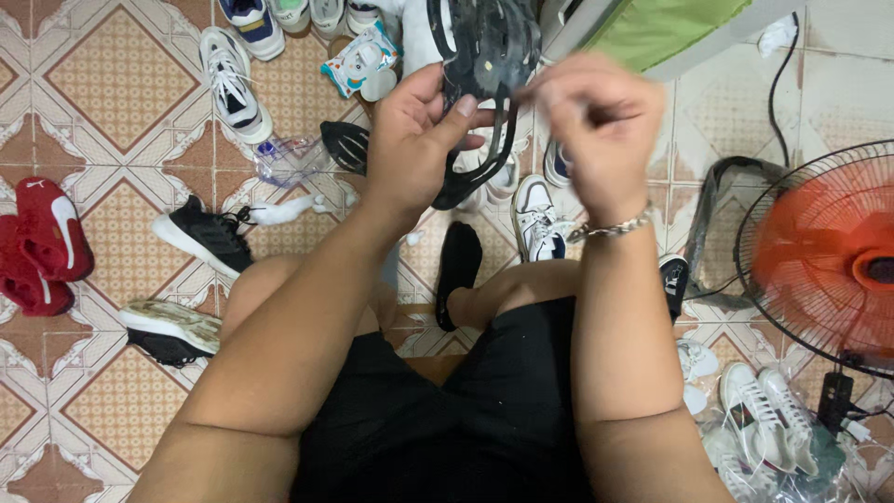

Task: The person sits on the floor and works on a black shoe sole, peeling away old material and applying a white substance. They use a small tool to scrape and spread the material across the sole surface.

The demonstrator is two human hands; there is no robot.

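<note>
I sit on a tiled floor in black shorts with both arms raised in front of me. My left hand [414, 140] grips a black, worn shoe part [484, 65], thin and ragged like a sole or insole, with a narrow strip hanging below it. My right hand [596, 126] is blurred, its fingers pinched together at the right edge of the same black piece. A silver chain bracelet [610, 226] circles my right wrist. Whether the right fingers truly grip the piece is hard to see.
Shoes lie all around: a white sneaker [233, 84], a black sneaker [200, 237], red shoes [42, 247], a white sneaker [538, 219], bagged white shoes [764, 419]. An orange floor fan [829, 256] stands at right, a black bag [722, 224] beside it.
</note>
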